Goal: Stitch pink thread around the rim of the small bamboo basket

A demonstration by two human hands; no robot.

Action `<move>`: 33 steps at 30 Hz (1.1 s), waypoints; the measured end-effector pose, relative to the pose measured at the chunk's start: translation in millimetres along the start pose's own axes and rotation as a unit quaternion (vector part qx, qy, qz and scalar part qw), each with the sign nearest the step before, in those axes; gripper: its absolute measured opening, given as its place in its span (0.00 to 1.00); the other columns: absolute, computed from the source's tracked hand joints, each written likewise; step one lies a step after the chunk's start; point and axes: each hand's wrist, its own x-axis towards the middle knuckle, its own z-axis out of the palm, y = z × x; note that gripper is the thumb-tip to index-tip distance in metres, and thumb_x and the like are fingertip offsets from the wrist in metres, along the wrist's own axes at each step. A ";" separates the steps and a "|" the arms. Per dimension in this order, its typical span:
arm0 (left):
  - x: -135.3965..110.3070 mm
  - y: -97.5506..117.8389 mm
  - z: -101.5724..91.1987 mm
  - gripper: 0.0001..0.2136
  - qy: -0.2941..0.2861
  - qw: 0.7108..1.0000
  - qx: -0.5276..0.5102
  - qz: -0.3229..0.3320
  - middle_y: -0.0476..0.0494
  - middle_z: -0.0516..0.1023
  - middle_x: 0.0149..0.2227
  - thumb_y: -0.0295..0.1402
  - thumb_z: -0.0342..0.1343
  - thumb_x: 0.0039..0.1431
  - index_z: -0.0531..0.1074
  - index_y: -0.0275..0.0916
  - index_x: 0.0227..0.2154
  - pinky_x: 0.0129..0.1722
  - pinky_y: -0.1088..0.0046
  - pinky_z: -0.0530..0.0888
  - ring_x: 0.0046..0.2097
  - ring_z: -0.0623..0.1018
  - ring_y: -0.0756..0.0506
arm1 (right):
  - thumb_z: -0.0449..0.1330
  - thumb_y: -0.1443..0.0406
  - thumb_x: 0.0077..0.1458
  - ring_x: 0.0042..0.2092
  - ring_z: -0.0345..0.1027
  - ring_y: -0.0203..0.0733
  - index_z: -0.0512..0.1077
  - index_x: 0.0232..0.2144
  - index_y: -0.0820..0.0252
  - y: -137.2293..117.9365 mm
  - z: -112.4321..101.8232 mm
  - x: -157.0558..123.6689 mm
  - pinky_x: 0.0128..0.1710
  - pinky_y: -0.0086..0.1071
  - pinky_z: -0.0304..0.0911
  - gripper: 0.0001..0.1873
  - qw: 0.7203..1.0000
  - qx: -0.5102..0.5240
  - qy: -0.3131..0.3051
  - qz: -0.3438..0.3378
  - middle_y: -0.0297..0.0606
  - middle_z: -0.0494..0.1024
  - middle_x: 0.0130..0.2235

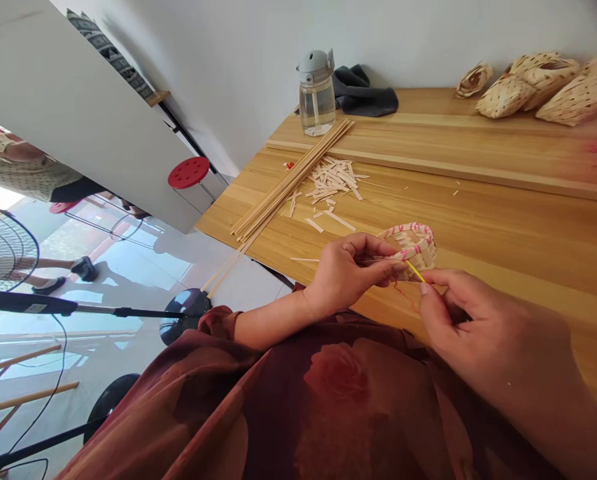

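Note:
A small woven basket point(423, 257) with pink stitching round its rim rests near the table's front edge. My left hand point(353, 270) is closed on the near side of its rim, thumb and fingers pinching it. Between the thumb and forefinger of my right hand point(468, 307) is a thin yellow needle-like tool point(415, 270), whose far end meets the rim beside my left thumb. Red thread point(411, 297) hangs loosely below the basket. A pale thin strip point(306, 259) sticks out to the left behind my left hand.
Long wooden strips point(293, 183) lie in a bundle by a pile of short offcuts point(333, 179). Behind stand a water bottle point(317, 93) and a dark cloth point(363, 93). Several woven pieces point(508, 93) sit at back right. A red stool point(188, 173) and a person's legs point(23, 270) are left.

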 end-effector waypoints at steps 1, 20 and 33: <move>-0.4 -0.9 0.7 0.25 0.006 1.000 0.010 0.008 0.47 0.81 0.28 0.47 0.77 0.46 0.76 0.33 0.35 0.30 0.78 0.76 0.27 0.79 0.53 | 0.57 0.61 0.64 0.21 0.71 0.39 0.80 0.40 0.58 0.0 0.7 0.7 0.23 0.32 0.56 0.12 0.999 0.030 -0.012 0.017 0.33 0.80 0.24; -14.7 -3.9 0.0 0.03 0.049 0.747 0.415 0.518 0.48 0.84 0.39 0.30 0.63 0.68 0.76 0.38 0.41 0.41 0.81 0.79 0.40 0.83 0.54 | 0.62 0.51 0.67 0.22 0.62 0.34 0.70 0.34 0.54 -4.4 14.2 -15.0 0.25 0.28 0.61 0.16 0.717 0.613 -0.174 0.281 0.28 0.67 0.20; -20.2 9.7 -7.9 0.09 -0.014 0.603 0.473 0.642 0.43 0.85 0.41 0.30 0.54 0.74 0.77 0.30 0.45 0.43 0.75 0.85 0.44 0.84 0.49 | 0.66 0.54 0.64 0.23 0.61 0.34 0.72 0.26 0.55 -3.3 10.6 -28.8 0.26 0.30 0.62 0.18 0.672 0.652 -0.159 0.313 0.30 0.67 0.20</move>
